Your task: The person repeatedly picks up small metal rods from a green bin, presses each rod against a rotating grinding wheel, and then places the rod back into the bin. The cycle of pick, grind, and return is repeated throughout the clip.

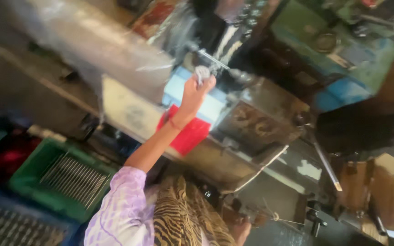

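My left hand [197, 89] reaches up from the lower left in a lilac patterned sleeve. Its fingers are closed on a small grey metal fitting [202, 72] on a worn metal machine [251, 123]. A thin shiny rod [213, 59] juts out just above the fingers. Behind the wrist are a light blue block [208, 107] and a red sheet [190, 136] fixed to the machine's front. My right hand does not show. The view is tilted and blurred.
A green crate [28, 175] holding several thin metal rods stands at the lower left, beside a dark blue crate [5, 223]. A long metal lever [325, 161] slants down at the right, near cardboard pieces [388, 193]. Clear plastic sheeting [92, 38] hangs at the upper left.
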